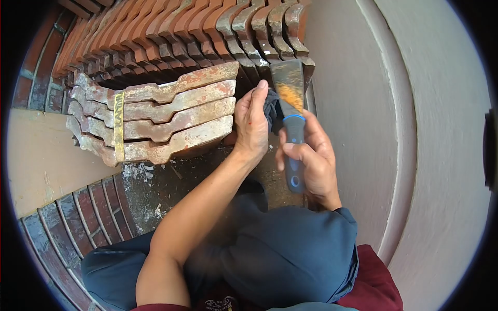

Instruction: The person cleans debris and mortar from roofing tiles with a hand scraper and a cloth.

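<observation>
My right hand (316,160) is closed around the dark grey and blue handle of a scraper (294,129), its wide, rust-stained blade pointing up. Just left of the blade, my left hand (254,122) is raised with its thumb up; a dark cloth (271,106) shows behind the fingers, and whether they grip it is hidden. Left of that hand lies a bundle of several weathered roof tiles (176,111), bound by a yellow lettered strap (119,127).
A long row of orange-brown tiles (176,31) stands behind the bundle. Along the right runs a pale grey panel (358,129) with a raised edge. Brick paving (78,212) and a beige slab (41,155) lie at left. My bent knees (290,249) are in front.
</observation>
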{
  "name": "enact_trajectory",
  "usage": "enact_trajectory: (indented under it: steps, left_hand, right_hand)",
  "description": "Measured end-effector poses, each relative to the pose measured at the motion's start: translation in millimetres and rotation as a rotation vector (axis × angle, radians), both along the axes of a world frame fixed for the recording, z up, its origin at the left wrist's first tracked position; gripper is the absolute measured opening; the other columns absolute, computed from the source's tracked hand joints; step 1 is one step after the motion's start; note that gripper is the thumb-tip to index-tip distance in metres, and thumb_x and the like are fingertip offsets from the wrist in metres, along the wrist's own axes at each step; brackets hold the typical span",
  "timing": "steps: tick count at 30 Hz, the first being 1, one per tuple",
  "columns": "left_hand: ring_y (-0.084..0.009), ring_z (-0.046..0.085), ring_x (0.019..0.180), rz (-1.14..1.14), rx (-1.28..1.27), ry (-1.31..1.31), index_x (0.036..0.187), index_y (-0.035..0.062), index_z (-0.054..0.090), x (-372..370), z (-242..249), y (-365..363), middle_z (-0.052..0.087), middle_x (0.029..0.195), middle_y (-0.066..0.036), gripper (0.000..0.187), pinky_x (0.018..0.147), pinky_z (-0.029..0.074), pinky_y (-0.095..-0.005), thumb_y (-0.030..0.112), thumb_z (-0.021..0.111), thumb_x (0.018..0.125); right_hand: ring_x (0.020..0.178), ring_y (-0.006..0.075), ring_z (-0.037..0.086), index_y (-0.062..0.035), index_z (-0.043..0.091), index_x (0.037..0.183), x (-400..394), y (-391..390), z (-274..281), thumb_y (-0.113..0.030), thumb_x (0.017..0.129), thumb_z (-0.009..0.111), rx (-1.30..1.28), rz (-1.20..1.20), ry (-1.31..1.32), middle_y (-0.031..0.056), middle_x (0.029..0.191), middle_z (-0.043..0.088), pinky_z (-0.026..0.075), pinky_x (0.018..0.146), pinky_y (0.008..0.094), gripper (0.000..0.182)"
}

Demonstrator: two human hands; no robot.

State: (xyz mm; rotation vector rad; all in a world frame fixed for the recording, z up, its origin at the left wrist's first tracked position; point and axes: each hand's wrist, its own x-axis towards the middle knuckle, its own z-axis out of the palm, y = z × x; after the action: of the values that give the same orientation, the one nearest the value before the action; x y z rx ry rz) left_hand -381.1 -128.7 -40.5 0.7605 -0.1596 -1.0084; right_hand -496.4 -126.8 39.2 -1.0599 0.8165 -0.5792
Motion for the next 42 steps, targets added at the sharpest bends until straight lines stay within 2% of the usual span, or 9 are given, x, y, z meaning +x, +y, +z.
enact_trajectory:
  steps: [9, 13, 18, 23, 24, 26, 29, 35, 42]
  left_hand:
    - [-0.0075, 0.063, 0.084, -0.109, 0.03, -0.239, 0.12, 0.0011, 0.063, -41, -18, 10, 0.069, 0.101, -0.006, 0.029, 0.077, 0.053, -0.0241, 0.023, 0.05, 0.106]
    - [-0.0072, 0.06, 0.095, -0.197, 0.125, -0.411, 0.122, 0.0015, 0.062, -47, -24, 13, 0.066, 0.109, -0.006, 0.034, 0.082, 0.049, -0.0239, 0.028, 0.047, 0.107]
    - [-0.0217, 0.06, 0.105, -0.026, 0.175, -0.447, 0.128, -0.0013, 0.058, -39, -19, 12, 0.063, 0.119, -0.016, 0.042, 0.093, 0.046, -0.0334, 0.032, 0.041, 0.108]
    - [-0.0241, 0.061, 0.101, 0.098, 0.396, -0.86, 0.134, 0.0008, 0.053, -25, -36, 0, 0.062, 0.115, -0.017, 0.037, 0.084, 0.051, -0.0338, 0.009, 0.054, 0.097]
    - [-0.0227, 0.061, 0.1, 0.115, 0.409, -0.893, 0.134, 0.0018, 0.053, -25, -34, 0, 0.061, 0.115, -0.016, 0.038, 0.083, 0.051, -0.0334, 0.006, 0.054, 0.096]
    - [-0.0115, 0.06, 0.092, -0.017, 0.208, -0.614, 0.138, 0.0103, 0.052, -30, -22, 10, 0.057, 0.117, -0.009, 0.04, 0.079, 0.053, -0.0271, 0.003, 0.045, 0.1]
    - [-0.0106, 0.059, 0.075, -0.054, 0.168, -0.359, 0.138, 0.0074, 0.051, -28, -23, 11, 0.058, 0.109, -0.009, 0.036, 0.066, 0.054, -0.0239, 0.012, 0.041, 0.104]
    - [-0.0103, 0.059, 0.071, -0.101, 0.245, -0.068, 0.134, 0.0018, 0.051, -30, -37, 15, 0.062, 0.102, -0.01, 0.033, 0.062, 0.053, -0.0233, 0.014, 0.042, 0.105]
    - [-0.0119, 0.061, 0.09, -0.068, 0.318, -0.37, 0.133, -0.0029, 0.05, -26, -34, 8, 0.071, 0.105, -0.013, 0.032, 0.083, 0.051, -0.0279, 0.012, 0.046, 0.105]
  right_hand:
    - [0.069, 0.007, 0.059, 0.0003, 0.049, 0.116, -20, -10, -45, -0.008, 0.089, 0.072, -0.364, -0.263, 0.184, 0.005, 0.095, 0.06, 0.049, 0.054, 0.0206, 0.037]
    - [0.067, 0.0059, 0.058, -0.0003, 0.049, 0.112, -22, -15, -64, -0.003, 0.089, 0.07, -0.413, -0.272, 0.144, 0.0044, 0.093, 0.06, 0.05, 0.053, 0.0209, 0.031]
    - [0.082, 0.0094, 0.06, -0.0023, 0.049, 0.105, -29, -18, -51, 0.004, 0.087, 0.065, -0.438, -0.459, 0.068, 0.0061, 0.096, 0.062, 0.05, 0.072, 0.023, 0.025]
    - [0.094, 0.0126, 0.061, 0.0013, 0.048, 0.132, -40, -7, -18, 0.001, 0.083, 0.067, -0.571, -0.275, 0.211, 0.0063, 0.114, 0.059, 0.051, 0.083, 0.0267, 0.053]
    - [0.088, 0.0149, 0.064, 0.0011, 0.054, 0.127, -32, 0, -14, 0.0, 0.081, 0.067, -0.541, -0.245, 0.219, 0.0086, 0.107, 0.064, 0.052, 0.082, 0.0286, 0.048]
    - [0.087, 0.0086, 0.063, 0.0014, 0.061, 0.116, -22, -11, -35, 0.003, 0.084, 0.065, -0.974, -0.032, 0.31, 0.0064, 0.1, 0.068, 0.051, 0.076, 0.0248, 0.032]
    - [0.07, 0.0237, 0.063, 0.0033, 0.065, 0.101, -25, -14, -50, -0.002, 0.076, 0.068, -0.664, -0.012, 0.263, 0.0144, 0.078, 0.062, 0.051, 0.071, 0.0308, 0.026]
    - [0.063, 0.0242, 0.058, 0.004, 0.064, 0.097, -33, -14, -62, -0.003, 0.076, 0.068, -0.812, 0.075, 0.254, 0.015, 0.074, 0.059, 0.048, 0.062, 0.0341, 0.023]
    - [0.075, 0.0083, 0.059, 0.0022, 0.064, 0.105, -59, -18, -59, 0.0, 0.083, 0.065, -0.463, 0.028, 0.276, 0.0037, 0.087, 0.068, 0.049, 0.069, 0.0249, 0.022]
